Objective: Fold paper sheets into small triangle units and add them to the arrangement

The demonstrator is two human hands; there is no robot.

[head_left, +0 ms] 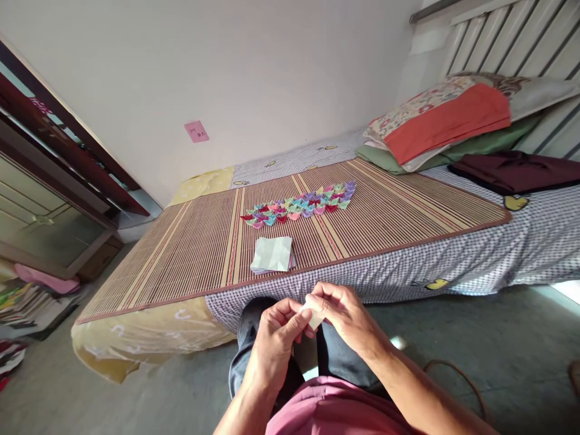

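Note:
A small pale, folded piece of paper [316, 314] is pinched between my two hands above my lap. My left hand [280, 329] grips its left side with thumb and fingers, while my right hand [344, 311] holds its upper right part. Fingers cover much of the paper. Just beyond my hands, a stack of pale square papers [272, 254] lies near the front edge of the striped mat [194, 248]. Farther back on the mat, several small folded paper pieces [308, 203] in many colours stand in slanting rows.
The mat covers a bed with a checked sheet [389, 278]. Pillows [448, 121] and a dark folded cloth [516, 171] lie at the right. A pink note [196, 131] is on the wall. Books [31, 308] are stacked at the far left.

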